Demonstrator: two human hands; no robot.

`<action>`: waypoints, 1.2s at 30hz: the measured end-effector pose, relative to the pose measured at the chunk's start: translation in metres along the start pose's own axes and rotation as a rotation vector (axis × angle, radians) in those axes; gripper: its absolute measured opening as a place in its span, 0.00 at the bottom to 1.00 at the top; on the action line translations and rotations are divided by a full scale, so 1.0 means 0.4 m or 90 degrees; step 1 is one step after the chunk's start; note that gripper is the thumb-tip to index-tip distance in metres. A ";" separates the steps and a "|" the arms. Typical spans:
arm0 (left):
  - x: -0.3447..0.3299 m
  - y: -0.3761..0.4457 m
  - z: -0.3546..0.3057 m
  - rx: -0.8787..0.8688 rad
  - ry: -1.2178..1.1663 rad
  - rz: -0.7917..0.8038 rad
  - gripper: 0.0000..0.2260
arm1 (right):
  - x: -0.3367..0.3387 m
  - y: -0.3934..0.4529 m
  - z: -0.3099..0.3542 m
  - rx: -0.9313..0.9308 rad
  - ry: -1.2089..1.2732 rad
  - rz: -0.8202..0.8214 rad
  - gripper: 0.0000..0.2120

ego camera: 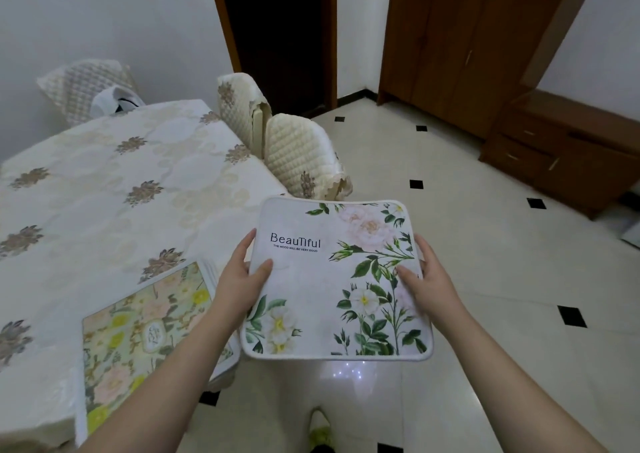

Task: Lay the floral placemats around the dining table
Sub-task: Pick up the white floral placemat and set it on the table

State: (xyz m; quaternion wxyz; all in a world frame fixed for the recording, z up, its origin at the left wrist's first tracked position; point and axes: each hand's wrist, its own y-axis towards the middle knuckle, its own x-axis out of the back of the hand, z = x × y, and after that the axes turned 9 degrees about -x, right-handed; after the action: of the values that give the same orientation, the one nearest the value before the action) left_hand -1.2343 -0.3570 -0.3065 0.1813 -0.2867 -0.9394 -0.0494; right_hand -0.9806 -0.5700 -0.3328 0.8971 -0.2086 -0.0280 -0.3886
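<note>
On the left, one yellow-flowered placemat point(145, 334) already lies at the near corner of the surface point(104, 182). Just beside it, the left hand point(239, 279) pinches the left edge of the white floral placemat point(332, 279), thumb on top; the right hand point(426, 282) grips the opposite edge likewise. The mat hangs over the floor, off the surface. It seems a carrying step: next it needs bringing to an unfilled seat and lowering flat.

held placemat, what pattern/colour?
White placemat with pale pink and white flowers, green leaves, black "Beautiful" lettering; held by both hands, seen in the head view.
</note>
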 end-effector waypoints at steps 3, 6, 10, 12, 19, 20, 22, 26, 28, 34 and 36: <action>-0.005 0.075 0.022 0.011 -0.028 0.006 0.30 | -0.013 0.059 0.019 -0.003 0.011 -0.002 0.34; -0.014 0.153 0.027 -0.003 -0.017 0.014 0.29 | -0.020 0.117 0.044 -0.009 0.005 -0.005 0.34; -0.026 0.270 0.024 -0.009 -0.010 0.032 0.29 | -0.017 0.199 0.086 0.000 -0.015 -0.012 0.33; -0.036 0.322 0.018 -0.012 -0.005 0.046 0.31 | -0.014 0.232 0.096 0.000 0.001 -0.027 0.33; -0.141 0.476 -0.035 -0.068 0.006 0.075 0.29 | 0.053 0.338 0.124 -0.006 0.021 -0.076 0.33; -0.162 0.495 -0.046 -0.068 0.000 0.075 0.28 | 0.070 0.360 0.130 0.000 0.021 -0.080 0.32; -0.206 0.531 -0.064 -0.054 -0.013 0.069 0.27 | 0.106 0.409 0.143 0.013 0.022 -0.085 0.32; -0.290 0.609 -0.103 -0.048 -0.024 0.061 0.27 | 0.177 0.517 0.158 0.027 0.032 -0.080 0.32; -0.333 0.647 -0.129 -0.044 -0.027 0.066 0.27 | 0.217 0.574 0.162 0.027 0.046 -0.075 0.32; -0.471 0.748 -0.204 -0.040 -0.012 0.052 0.27 | 0.350 0.717 0.193 0.005 0.072 -0.045 0.33; -0.506 0.771 -0.211 -0.025 -0.020 0.046 0.27 | 0.386 0.763 0.202 0.008 0.061 -0.031 0.33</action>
State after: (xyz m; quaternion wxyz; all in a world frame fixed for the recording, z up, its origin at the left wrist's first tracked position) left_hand -0.8804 -0.2228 -0.3060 0.1628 -0.3250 -0.9299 -0.0572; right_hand -0.6477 -0.4572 -0.3339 0.8890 -0.1835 0.0076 -0.4194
